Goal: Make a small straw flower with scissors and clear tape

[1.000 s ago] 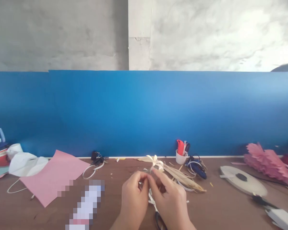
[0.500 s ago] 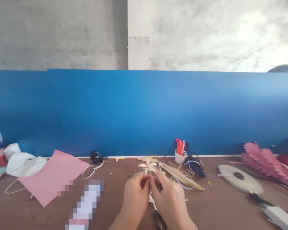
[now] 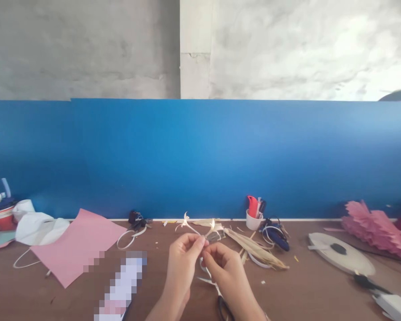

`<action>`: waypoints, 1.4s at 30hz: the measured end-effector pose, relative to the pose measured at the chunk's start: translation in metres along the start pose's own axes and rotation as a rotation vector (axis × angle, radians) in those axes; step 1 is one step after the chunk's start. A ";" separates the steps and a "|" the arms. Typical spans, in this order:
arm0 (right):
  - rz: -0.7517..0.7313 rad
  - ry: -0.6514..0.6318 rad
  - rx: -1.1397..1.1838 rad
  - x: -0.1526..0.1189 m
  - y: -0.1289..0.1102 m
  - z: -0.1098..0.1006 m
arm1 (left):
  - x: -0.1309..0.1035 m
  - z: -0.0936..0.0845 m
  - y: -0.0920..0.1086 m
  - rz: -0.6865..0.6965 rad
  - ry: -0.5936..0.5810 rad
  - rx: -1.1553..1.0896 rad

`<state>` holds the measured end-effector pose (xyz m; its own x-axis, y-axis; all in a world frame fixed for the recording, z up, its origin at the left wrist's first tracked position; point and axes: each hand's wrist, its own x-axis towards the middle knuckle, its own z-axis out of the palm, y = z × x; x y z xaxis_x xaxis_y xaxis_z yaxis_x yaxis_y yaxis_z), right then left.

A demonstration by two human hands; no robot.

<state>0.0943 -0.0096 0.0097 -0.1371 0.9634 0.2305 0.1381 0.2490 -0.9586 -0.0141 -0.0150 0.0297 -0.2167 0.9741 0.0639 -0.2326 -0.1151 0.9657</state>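
Note:
My left hand [image 3: 183,263] is closed in a pinch on the thin stem of a pale handmade flower [image 3: 185,220]. The flower tilts up and left above the fingers. A second pale flower [image 3: 212,225] rises just beyond the fingertips, its stem partly hidden. My right hand [image 3: 224,264] pinches close beside the left, its fingertips almost touching the left thumb, at the stems; exactly what lies between them is too small to make out. Below the hands, scissors [image 3: 223,303] with dark handles rest partly under my right wrist. Dried husk strips [image 3: 255,247] lie just beyond my right hand.
A white cup [image 3: 254,220] holds a red-handled tool and pens against the blue partition [image 3: 200,156]. Pink paper [image 3: 78,245] and white material [image 3: 40,227] lie left. A glue-gun-like cable coil [image 3: 276,236], an oval disc [image 3: 342,254] and folded pink paper [image 3: 374,227] sit right.
The star-shaped flower has turned and tilted to the left, and two flowers now show apart. My left thumb has shifted upward and my right fingers slid lower. The view moved slightly.

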 end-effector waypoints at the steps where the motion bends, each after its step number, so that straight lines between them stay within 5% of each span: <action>1: 0.013 -0.010 0.015 -0.001 0.000 0.001 | 0.000 0.000 -0.001 -0.003 0.002 0.006; 14: 0.135 -0.048 0.244 0.007 0.005 -0.002 | 0.005 -0.003 0.004 0.005 0.017 0.030; 18: 0.215 -0.007 0.507 0.010 0.000 -0.009 | 0.002 -0.003 0.005 -0.069 -0.079 -0.037; 30: 0.103 -0.311 0.635 0.013 -0.008 -0.029 | 0.000 -0.007 0.000 -0.357 -0.434 -0.200; 42: 0.081 -0.197 0.600 0.015 -0.003 -0.035 | -0.008 0.003 0.005 -0.338 -0.325 -0.228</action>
<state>0.1267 0.0076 0.0216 -0.3347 0.9263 0.1733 -0.4103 0.0223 -0.9117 -0.0109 -0.0231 0.0344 0.2036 0.9701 -0.1323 -0.4469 0.2124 0.8690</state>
